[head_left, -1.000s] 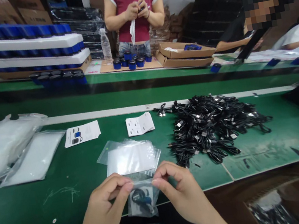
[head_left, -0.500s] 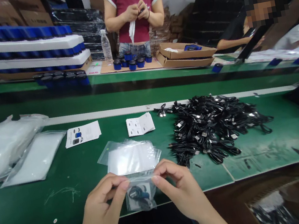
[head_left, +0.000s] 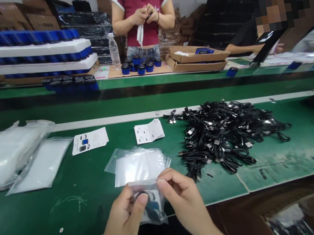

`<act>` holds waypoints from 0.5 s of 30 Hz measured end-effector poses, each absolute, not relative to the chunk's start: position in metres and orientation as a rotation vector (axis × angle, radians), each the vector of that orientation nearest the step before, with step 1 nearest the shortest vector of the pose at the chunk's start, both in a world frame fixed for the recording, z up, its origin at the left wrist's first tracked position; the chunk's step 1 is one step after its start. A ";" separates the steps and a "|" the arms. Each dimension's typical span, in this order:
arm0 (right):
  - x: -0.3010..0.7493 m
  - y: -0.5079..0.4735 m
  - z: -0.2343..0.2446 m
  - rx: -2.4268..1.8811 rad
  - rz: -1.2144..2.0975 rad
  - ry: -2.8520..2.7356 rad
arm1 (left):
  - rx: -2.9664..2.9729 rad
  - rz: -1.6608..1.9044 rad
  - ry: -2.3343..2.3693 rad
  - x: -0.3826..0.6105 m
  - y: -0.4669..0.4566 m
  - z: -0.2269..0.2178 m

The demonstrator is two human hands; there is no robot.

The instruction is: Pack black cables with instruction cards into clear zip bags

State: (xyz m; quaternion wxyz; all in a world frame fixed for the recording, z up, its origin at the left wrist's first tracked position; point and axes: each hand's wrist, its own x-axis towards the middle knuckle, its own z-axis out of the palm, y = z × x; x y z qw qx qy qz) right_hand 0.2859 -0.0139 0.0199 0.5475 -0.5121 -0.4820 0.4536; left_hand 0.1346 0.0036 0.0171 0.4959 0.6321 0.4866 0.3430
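Head view: left hand [head_left: 122,216] and right hand [head_left: 183,198] close together, both clamped on the top edge of a small clear zip bag [head_left: 151,211], held over the front edge of the green surface [head_left: 40,211]. Inside, a coiled dark cable [head_left: 142,196] and something blue. At 12 o'clock from the hands, a stack of clear plastic bags [head_left: 138,167], just beside the zip bag. At 2 o'clock, a heap of black USB cables [head_left: 223,134]. At 11 o'clock, a printed card [head_left: 89,140].

Clear bag [head_left: 149,188], black cables [head_left: 223,134], green workbench [head_left: 72,225]
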 end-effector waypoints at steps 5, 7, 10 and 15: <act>0.262 -0.028 0.005 -1.210 0.947 -1.345 | 1.505 1.118 1.310 0.150 -0.008 0.009; 0.257 -0.030 0.002 -1.177 0.902 -1.430 | 1.529 1.245 1.361 0.153 -0.013 0.007; 0.254 -0.029 0.002 -1.150 0.835 -1.494 | 1.653 1.316 1.402 0.153 -0.013 0.003; 0.260 -0.023 0.007 -1.228 0.899 -1.503 | 1.606 1.224 1.484 0.148 -0.003 0.007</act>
